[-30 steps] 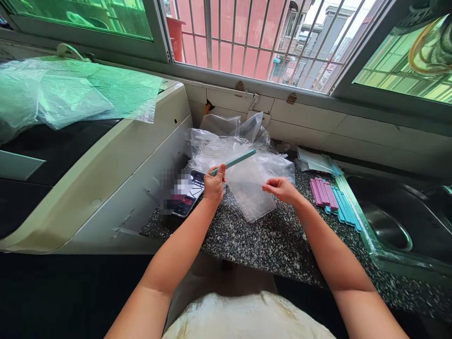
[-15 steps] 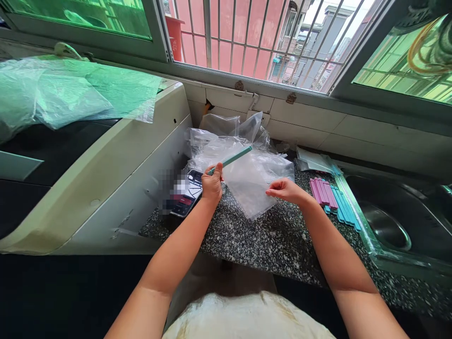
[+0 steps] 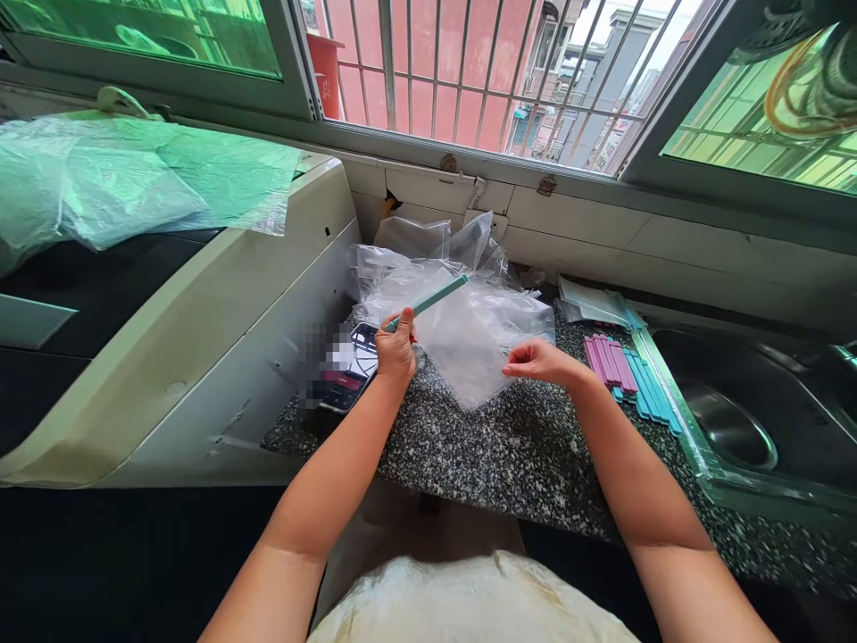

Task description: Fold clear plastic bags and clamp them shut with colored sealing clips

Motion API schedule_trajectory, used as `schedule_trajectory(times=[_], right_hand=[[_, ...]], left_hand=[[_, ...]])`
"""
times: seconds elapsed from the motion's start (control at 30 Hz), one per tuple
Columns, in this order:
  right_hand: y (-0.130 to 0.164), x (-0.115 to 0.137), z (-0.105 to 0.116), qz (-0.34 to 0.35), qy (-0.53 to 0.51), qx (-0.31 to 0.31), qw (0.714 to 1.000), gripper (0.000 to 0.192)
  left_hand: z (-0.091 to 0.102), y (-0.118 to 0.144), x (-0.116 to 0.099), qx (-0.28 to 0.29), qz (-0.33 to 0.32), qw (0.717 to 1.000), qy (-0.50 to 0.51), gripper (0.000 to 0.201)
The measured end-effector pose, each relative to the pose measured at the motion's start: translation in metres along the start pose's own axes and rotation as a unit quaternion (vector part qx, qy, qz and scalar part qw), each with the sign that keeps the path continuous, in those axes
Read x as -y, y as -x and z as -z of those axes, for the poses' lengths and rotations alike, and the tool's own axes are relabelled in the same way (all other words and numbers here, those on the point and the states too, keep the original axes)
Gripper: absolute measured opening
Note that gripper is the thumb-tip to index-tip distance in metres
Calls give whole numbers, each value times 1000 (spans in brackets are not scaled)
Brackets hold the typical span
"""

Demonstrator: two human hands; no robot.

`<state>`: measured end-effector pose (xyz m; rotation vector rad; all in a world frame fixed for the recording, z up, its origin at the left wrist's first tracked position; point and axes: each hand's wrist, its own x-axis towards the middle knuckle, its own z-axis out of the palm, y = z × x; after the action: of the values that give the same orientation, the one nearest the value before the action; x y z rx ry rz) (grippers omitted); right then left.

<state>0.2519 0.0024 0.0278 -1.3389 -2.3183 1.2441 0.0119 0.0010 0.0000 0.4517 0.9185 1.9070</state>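
Observation:
My left hand (image 3: 396, 353) is closed around the lower end of a long, slim teal bag clip (image 3: 438, 295), which slants up to the right over the plastic. Below the clip hangs a translucent plastic bag (image 3: 465, 362), one corner pointing down at the counter. My right hand (image 3: 541, 362) pinches this bag's right edge between thumb and fingertips. The bag's left edge reaches my left fingers; whether they grip it too is hard to see. Behind it lies a heap of clear plastic bags (image 3: 381, 277). Right of my right hand are pink clips (image 3: 609, 362) and blue clips (image 3: 651, 393) in rows.
A phone (image 3: 352, 379) lies left of my left hand on the speckled counter (image 3: 461, 460). A white appliance (image 3: 268, 321) borders the left side. To the right is a metal sink (image 3: 727, 429). Flat packets (image 3: 593, 304) lie near the tiled wall, below the barred window.
The view has shifted slightly. My left hand and the teal clip have moved a little to the left. Both hands keep the same grips.

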Motion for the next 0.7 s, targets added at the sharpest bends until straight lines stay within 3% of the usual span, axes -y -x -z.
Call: schedule_trajectory(times=[0.33,0.7], right_hand=[[0,-1,1,-52,72,13,996,30],[0,0,-1,8,29,46,998,33]], left_hand=[[1,0,3,22,-8,1000,-2,40],[-1,5,0,52,32,998,-5,40]])
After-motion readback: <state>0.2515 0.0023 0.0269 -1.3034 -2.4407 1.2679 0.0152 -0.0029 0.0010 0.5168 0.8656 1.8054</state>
